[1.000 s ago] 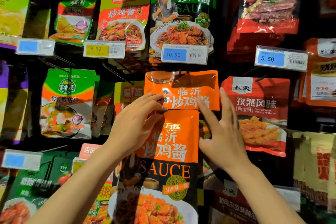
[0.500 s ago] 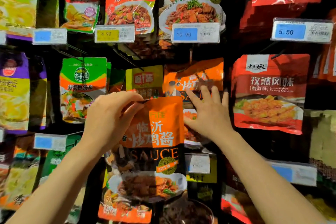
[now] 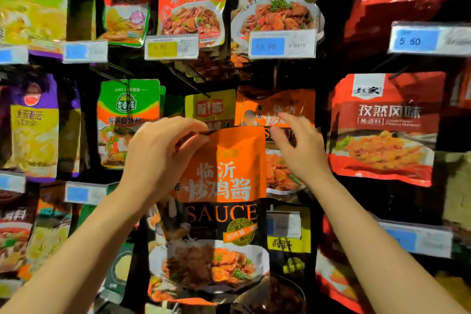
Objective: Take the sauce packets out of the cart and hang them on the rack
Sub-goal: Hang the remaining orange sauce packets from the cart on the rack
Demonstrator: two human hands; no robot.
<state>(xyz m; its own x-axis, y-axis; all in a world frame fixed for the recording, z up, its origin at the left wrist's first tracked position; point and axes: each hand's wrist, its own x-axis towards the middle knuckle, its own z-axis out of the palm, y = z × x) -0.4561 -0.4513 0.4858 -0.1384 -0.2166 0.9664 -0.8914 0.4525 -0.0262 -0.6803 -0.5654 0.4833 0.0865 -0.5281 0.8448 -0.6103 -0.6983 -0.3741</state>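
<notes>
Scene: a shop rack of wire hooks, hung with rows of colourful sauce packets and price tags.
Held packet: an orange and black sauce packet hangs in mid-air in front of the rack, just below and left of a matching hung packet.
Left hand: the left hand pinches the held packet's top left corner between thumb and curled fingers.
Right hand: the right hand hovers beside the packet's top right edge, fingers loosely bent, seemingly holding nothing; contact is unclear through blur.
Cart: out of view.
Step in hand: probably lining the packet up with its hook.
Next move: likely raising the packet's top edge to the hook above the matching packet and threading its hang hole on; the hole is not visible here.
</notes>
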